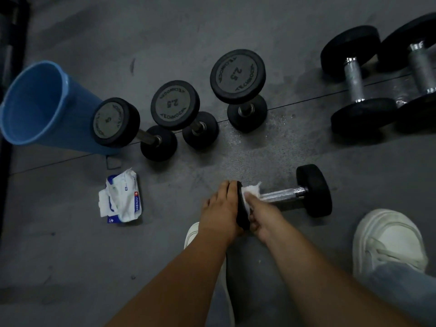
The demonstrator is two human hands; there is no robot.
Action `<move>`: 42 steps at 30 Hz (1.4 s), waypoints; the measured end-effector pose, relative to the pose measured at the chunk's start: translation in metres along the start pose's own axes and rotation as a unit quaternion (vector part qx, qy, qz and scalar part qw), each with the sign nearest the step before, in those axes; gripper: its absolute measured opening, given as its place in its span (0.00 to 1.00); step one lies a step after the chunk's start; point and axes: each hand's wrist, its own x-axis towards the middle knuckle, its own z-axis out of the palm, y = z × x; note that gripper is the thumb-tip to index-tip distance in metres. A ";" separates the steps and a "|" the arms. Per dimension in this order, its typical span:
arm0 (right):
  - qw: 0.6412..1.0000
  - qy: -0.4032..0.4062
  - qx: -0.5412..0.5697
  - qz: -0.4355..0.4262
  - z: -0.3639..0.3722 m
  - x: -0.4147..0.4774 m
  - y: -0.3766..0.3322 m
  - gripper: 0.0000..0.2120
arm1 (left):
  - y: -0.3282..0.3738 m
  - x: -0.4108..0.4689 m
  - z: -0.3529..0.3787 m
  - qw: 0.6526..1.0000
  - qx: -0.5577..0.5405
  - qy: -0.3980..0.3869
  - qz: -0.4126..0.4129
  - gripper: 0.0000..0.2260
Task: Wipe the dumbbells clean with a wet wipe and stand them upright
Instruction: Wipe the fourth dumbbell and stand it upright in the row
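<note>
Head | L grip (221, 208) holds dumbbell (313, 190) end | R grip (262, 218): wipe (252, 190) against it

Dumbbell (286, 194): matt black rubbery heads, shiny knurled metal handle. Wet wipe (251, 192): white, crumpled cloth-like. Bucket (35, 102): smooth blue plastic. Floor (70, 256): matt grey, scuffed.

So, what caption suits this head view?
Person's left hand holds a lying dumbbell while the right hand rubs it with a wet wipe.

Floor (70, 256) w/ dumbbells (175, 105); wipes pk (121, 199); bucket (35, 102)
</note>
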 end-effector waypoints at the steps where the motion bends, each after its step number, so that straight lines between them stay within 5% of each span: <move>1: 1.000 0.007 -0.003 -0.020 -0.001 0.003 0.007 0.14 | 0.000 0.000 0.001 1.000 0.005 0.001 0.000 0.48; 7: 0.997 0.041 0.062 -0.025 0.011 0.018 0.010 0.22 | -0.002 0.000 0.005 1.000 0.004 0.011 -0.004 0.50; 11: 0.994 0.061 0.025 -0.084 0.009 0.007 0.020 0.13 | -0.002 -0.001 0.010 1.000 0.006 0.016 -0.004 0.51; 20: 0.987 0.128 0.090 -0.032 0.007 0.023 0.035 0.09 | -0.005 0.000 0.011 1.000 0.011 0.008 -0.007 0.53; 27: 0.999 0.029 0.031 0.013 -0.007 0.019 0.018 0.20 | -0.005 0.003 0.008 1.000 0.017 0.001 -0.007 0.54; 31: 0.996 -0.011 0.085 0.033 -0.002 0.006 0.016 0.15 | -0.005 0.002 0.008 1.000 0.014 0.004 -0.004 0.51; 42: 0.999 -0.004 0.043 0.015 -0.008 0.032 0.034 0.22 | -0.003 0.000 0.006 1.000 0.011 0.000 0.000 0.50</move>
